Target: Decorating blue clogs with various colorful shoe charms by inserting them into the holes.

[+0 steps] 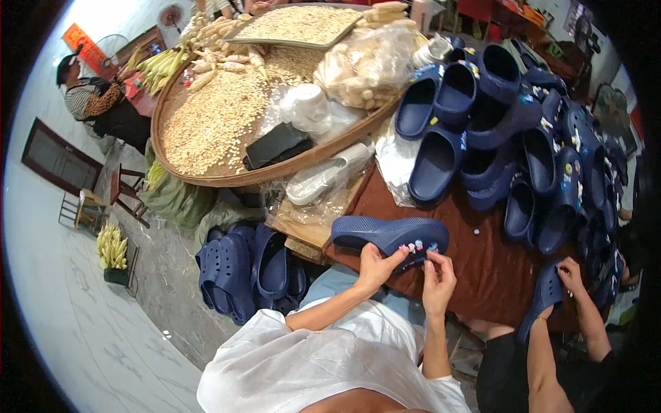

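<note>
Holding a navy clog (389, 236) at the brown table's (482, 275) near edge | left hand (375, 267) grips its toe, right hand (438, 275) pinches small charms (416, 247) on it | honestly, a loose pinch could drop a charm off the table

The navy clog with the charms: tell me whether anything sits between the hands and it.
Nothing visible does. The left hand already grips the navy clog at its toe end, and the right hand has fingertips at the small coloured charms on its upper. The clog rests on the brown tabletop.
</note>
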The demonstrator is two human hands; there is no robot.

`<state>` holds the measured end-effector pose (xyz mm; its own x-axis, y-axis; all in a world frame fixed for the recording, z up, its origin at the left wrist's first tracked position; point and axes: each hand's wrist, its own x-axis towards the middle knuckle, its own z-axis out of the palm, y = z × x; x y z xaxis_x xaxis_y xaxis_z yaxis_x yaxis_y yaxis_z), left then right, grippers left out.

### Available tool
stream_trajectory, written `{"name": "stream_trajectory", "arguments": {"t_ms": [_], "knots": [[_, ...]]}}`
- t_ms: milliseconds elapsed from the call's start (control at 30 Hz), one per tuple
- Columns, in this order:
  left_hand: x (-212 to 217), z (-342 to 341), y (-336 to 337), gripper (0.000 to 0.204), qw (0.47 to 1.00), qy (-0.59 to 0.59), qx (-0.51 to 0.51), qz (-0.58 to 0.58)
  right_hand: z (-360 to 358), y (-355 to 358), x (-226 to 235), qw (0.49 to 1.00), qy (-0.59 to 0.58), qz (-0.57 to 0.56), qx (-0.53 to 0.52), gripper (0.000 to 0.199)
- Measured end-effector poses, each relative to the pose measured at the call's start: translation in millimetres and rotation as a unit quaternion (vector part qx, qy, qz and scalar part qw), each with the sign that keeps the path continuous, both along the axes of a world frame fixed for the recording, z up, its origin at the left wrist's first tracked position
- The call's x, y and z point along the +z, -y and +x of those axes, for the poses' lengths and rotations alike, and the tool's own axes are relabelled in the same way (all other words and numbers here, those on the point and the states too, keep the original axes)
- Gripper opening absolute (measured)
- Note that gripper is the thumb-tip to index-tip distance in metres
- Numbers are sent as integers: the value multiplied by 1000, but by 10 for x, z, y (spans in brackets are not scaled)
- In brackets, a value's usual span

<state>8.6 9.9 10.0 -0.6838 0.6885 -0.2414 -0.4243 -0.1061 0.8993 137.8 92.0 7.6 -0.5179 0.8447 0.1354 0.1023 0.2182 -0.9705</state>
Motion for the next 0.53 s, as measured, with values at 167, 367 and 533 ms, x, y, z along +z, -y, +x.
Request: {"name": "stream_trajectory", "arguments": {"t_ms": [167, 367, 533], "knots": [[-177, 6, -64, 21, 999, -28, 21, 3, 104, -85, -224, 1000, -2, -17, -3, 17], [-8, -54, -73, 26, 1000, 17, 4, 0, 92, -169, -278, 999, 12, -30, -19, 22], [75, -73, -90, 33, 999, 47, -13, 14, 157, -223, -430, 996, -29, -45, -70, 36]]}}
